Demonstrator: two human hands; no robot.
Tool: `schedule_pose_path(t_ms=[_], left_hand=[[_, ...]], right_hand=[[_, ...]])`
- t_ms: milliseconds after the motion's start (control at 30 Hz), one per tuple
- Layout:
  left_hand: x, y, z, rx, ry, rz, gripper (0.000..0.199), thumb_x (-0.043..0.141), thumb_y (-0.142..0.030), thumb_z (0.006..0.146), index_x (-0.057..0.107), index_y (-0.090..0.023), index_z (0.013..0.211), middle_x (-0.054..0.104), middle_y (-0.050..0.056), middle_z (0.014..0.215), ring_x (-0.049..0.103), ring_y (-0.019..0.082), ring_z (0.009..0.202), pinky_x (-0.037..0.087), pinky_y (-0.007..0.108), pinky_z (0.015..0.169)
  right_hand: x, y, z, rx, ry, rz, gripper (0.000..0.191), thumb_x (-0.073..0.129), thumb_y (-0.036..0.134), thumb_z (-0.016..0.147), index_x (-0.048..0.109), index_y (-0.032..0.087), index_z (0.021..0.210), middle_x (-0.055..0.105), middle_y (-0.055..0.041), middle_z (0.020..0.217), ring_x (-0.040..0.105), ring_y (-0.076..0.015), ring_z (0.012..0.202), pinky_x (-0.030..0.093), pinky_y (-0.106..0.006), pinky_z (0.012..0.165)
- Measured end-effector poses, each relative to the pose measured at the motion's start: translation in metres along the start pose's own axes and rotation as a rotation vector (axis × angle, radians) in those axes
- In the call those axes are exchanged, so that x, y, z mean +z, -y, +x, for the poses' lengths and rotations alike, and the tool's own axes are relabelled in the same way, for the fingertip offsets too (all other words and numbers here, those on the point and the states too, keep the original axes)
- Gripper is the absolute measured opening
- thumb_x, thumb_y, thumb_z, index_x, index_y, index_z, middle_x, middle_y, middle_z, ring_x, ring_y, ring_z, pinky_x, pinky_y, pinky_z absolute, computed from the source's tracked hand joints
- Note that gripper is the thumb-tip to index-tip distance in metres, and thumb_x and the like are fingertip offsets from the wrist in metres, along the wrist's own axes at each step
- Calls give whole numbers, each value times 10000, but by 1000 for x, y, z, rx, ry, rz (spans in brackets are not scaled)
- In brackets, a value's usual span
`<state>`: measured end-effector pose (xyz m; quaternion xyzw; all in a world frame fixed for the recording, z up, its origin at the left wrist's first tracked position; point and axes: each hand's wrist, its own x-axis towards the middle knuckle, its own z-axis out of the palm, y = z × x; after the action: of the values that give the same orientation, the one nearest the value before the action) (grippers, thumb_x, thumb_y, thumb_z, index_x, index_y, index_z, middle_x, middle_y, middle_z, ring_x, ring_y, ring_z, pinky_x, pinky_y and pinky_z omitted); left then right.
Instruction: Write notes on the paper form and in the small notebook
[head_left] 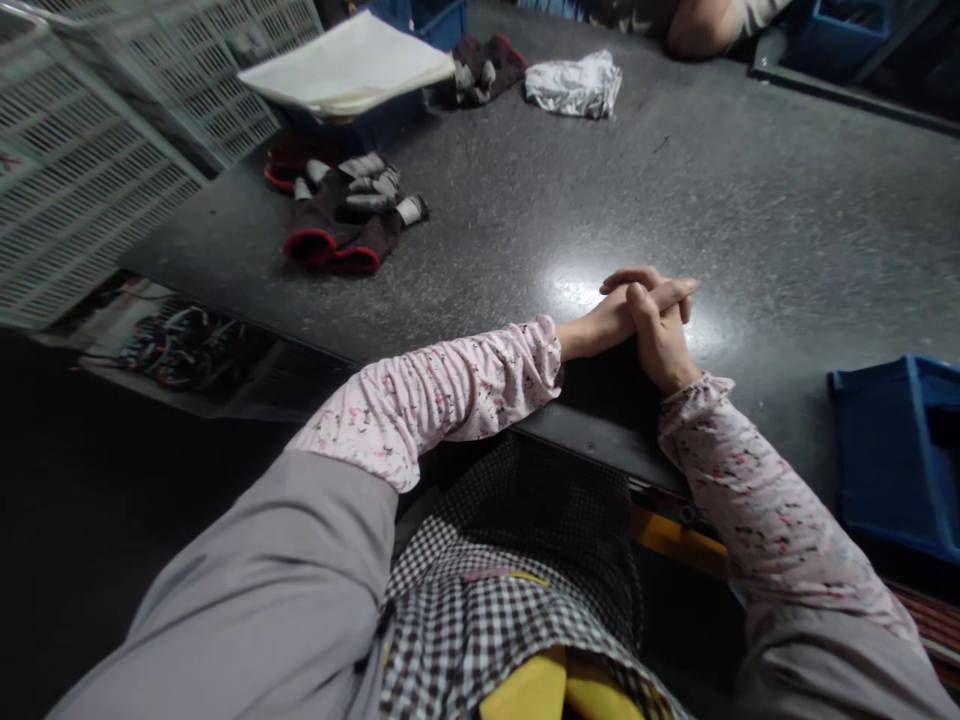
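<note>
Near the front edge of the dark tabletop (480,240), my left hand (611,318) and my right hand (664,335) are clasped together, with fingers interlaced. No object shows between them. Floral sleeve covers reach both wrists. Dark work gloves with red cuffs (345,225) lie on the table to the left, beyond my left forearm. A crumpled white glove or cloth (574,85) rests farther back, beside another dark red-edged glove (487,70).
White papers (349,65) lie on a blue bin at the back left. Pale slatted crates (82,170) stand left of the table. A blue bin (892,450) sits at the right. Another person's arm (705,25) rests at the far edge, near another blue bin (840,35).
</note>
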<state>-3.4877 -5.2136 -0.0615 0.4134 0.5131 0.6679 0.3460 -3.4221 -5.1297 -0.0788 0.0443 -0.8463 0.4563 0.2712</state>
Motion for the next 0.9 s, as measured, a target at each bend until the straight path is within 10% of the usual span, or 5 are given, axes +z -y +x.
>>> schedule_pose_path(t_ms=[900], left_hand=[[1,0,-2,-6,-36,4,438,454,-495,970,566,-154,720,552,52,785,532,158,814,414,297,864]], right_hand=[[0,-1,0,5,-8,25,395,461,572,1000,631,218,1030,660,-71,1015,612,-205,972,495,-398,897]])
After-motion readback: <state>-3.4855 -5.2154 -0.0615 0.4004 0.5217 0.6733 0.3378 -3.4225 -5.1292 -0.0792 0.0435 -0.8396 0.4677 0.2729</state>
